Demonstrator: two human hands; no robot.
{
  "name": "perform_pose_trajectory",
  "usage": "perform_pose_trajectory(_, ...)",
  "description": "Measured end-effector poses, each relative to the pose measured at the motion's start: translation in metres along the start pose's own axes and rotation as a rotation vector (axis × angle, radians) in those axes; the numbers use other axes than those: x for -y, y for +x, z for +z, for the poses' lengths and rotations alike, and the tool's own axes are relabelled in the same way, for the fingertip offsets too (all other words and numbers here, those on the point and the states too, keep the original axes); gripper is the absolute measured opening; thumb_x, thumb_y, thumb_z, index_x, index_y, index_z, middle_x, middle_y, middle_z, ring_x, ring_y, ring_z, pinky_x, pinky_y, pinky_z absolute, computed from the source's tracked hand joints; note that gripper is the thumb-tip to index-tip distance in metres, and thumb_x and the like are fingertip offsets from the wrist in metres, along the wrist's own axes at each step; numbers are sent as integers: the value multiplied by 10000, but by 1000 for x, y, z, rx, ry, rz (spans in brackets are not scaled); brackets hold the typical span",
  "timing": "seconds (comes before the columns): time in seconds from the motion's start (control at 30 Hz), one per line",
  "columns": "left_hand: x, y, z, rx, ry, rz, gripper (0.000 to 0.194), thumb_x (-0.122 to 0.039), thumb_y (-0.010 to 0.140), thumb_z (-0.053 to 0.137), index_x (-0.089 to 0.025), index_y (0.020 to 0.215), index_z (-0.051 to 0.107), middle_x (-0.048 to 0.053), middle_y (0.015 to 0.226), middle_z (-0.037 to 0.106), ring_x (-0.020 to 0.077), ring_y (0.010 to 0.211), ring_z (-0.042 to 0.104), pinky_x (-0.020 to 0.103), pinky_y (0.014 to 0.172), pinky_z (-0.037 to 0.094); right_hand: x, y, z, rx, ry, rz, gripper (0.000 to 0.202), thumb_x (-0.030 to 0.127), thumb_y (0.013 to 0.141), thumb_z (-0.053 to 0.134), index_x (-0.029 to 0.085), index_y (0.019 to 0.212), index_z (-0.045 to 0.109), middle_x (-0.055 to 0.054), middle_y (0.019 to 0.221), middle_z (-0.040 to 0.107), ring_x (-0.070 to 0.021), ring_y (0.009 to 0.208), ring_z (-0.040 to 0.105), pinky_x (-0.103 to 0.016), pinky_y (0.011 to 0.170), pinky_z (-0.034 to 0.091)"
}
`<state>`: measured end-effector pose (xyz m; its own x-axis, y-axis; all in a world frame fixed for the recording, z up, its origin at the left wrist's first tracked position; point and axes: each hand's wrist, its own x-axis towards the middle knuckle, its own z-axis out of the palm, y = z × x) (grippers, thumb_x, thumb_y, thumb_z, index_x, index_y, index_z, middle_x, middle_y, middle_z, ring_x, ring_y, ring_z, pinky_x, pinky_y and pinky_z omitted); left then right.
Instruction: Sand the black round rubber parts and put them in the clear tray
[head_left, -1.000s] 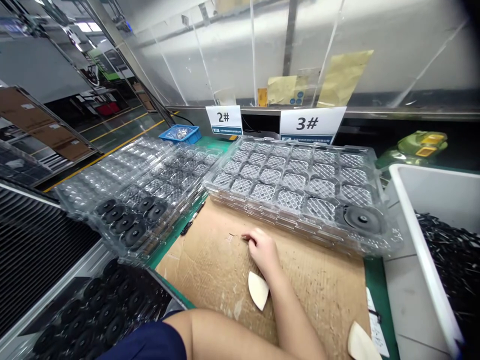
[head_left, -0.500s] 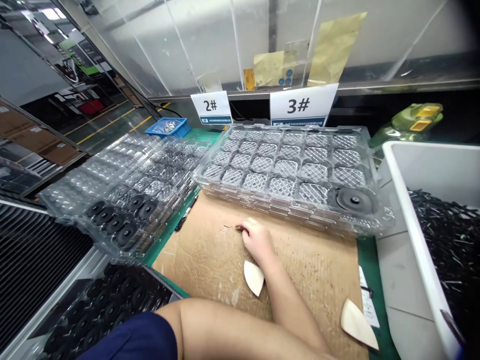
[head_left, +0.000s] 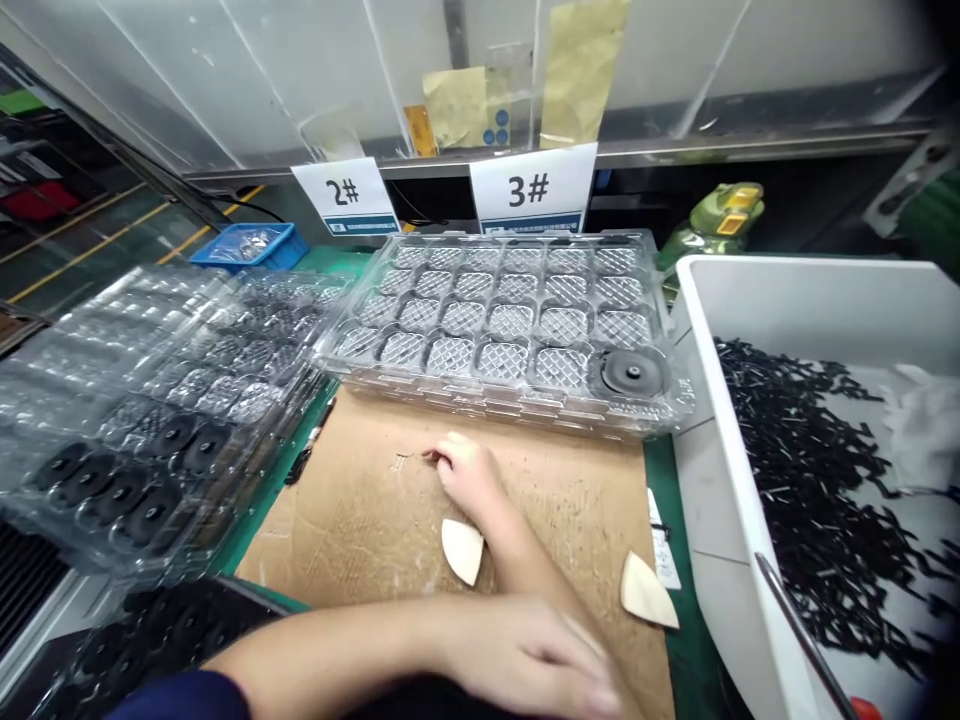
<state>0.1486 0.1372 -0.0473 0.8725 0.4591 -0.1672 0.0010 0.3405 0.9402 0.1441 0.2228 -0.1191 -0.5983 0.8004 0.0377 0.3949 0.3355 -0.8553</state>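
My right hand [head_left: 469,475] rests on the brown cardboard sheet [head_left: 360,520] with its fingers curled in. A small dark spot shows at its fingertips, too small to name. Below its wrist lies a cream wedge-shaped pad [head_left: 462,550]; a second cream pad [head_left: 646,592] lies near the sheet's right edge. My left hand [head_left: 544,655] crosses over the right forearm, and motion smears its fingers. Beyond the sheet stands a stack of clear plastic trays [head_left: 487,395], with one black round part [head_left: 632,373] in the top tray's front right pocket.
Another clear tray [head_left: 217,390] at left holds several black round parts [head_left: 120,495]. More black parts [head_left: 150,640] sit lower left. A white bin [head_left: 697,400] at right contains small black pieces [head_left: 810,490]. A pen [head_left: 304,450], blue basket [head_left: 281,248] and green bottle [head_left: 705,235] stand around.
The view has turned right, showing more of the white bin. My left hand has come into sight, moving across the right forearm. My right hand keeps its place on the cardboard.
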Motion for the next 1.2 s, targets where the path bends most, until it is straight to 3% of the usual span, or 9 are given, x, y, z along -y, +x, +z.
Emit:
perform_pose_trajectory(0.2, 2, -97, -30, -735, 88, -224, 432, -525, 858, 356, -166, 681, 519, -18, 545, 463, 95, 476, 460, 199, 465, 384, -2, 0, 0, -19, 19, 0, 175, 272, 904, 492, 155, 949, 614, -38, 962, 631, -150, 902, 595, -365, 824, 487)
perform_pose_trajectory(0.3, 17, -134, -38, -1052, 274, -281, 330, -415, 893, 322, -170, 772, 508, -7, 614, 503, 108, 522, 494, 213, 504, 415, -3, -1, 1, -28, 17, -18, 176, 277, 900, 499, 147, 934, 612, -38, 952, 630, -151, 896, 596, -367, 820, 488)
perform_pose_trajectory(0.37, 28, -151, -42, -1178, 436, -299, 308, -394, 890, 326, -167, 855, 532, 41, 738, 575, 155, 659, 568, 271, 614, 473, -4, -2, 1, -36, 23, -41, 178, 282, 900, 500, 144, 919, 612, -36, 936, 630, -145, 872, 598, -358, 807, 492)
perform_pose_trajectory(0.43, 38, -160, -47, -1228, 620, -305, 308, -381, 871, 376, -160, 989, 556, 102, 956, 609, 222, 910, 579, 369, 819, 464, -5, -3, 1, -46, 34, -67, 182, 286, 900, 499, 143, 908, 612, -32, 917, 631, -139, 852, 600, -348, 793, 496)
perform_pose_trajectory(0.53, 50, -159, -57, -1220, 884, -308, 426, -343, 843, 440, -142, 1214, 502, 152, 1199, 532, 290, 1157, 443, 481, 1006, 315, -7, -5, 2, -67, 41, -97, 187, 293, 901, 498, 142, 899, 609, -31, 907, 629, -138, 848, 599, -344, 785, 498)
perform_pose_trajectory(0.73, 55, -141, -78, -1196, 1192, -322, 487, -326, 872, 416, -125, 1315, 438, 169, 1142, 537, 312, 1087, 453, 491, 948, 359, -5, -5, 1, -100, 3, -109, 196, 307, 901, 496, 145, 921, 604, -37, 936, 625, -138, 847, 598, -346, 788, 499)
perform_pose_trajectory(0.97, 63, -144, -90, -1269, 1313, -306, 455, -319, 890, 389, -119, 1290, 474, 149, 1039, 548, 288, 958, 466, 446, 867, 417, 5, -3, 3, -105, -117, -23, 205, 308, 900, 498, 148, 990, 590, -49, 993, 614, -144, 864, 597, -347, 780, 506)
perform_pose_trajectory(1.1, 66, -148, -92, -1269, 1317, -288, 430, -305, 891, 387, -140, 1271, 500, 144, 1035, 557, 285, 947, 471, 442, 848, 422, 17, 4, -7, 1, -220, 56, 206, 305, 896, 508, 135, 978, 591, -44, 963, 621, -139, 836, 606, -334, 751, 516)
perform_pose_trajectory(1.2, 64, -151, -92, -1267, 1306, -276, 433, -305, 894, 375, -138, 1276, 493, 145, 1051, 557, 277, 961, 481, 428, 856, 425, 41, 3, -30, 95, -337, 109, 206, 303, 891, 516, 126, 953, 602, -36, 919, 635, -134, 805, 613, -336, 744, 513)
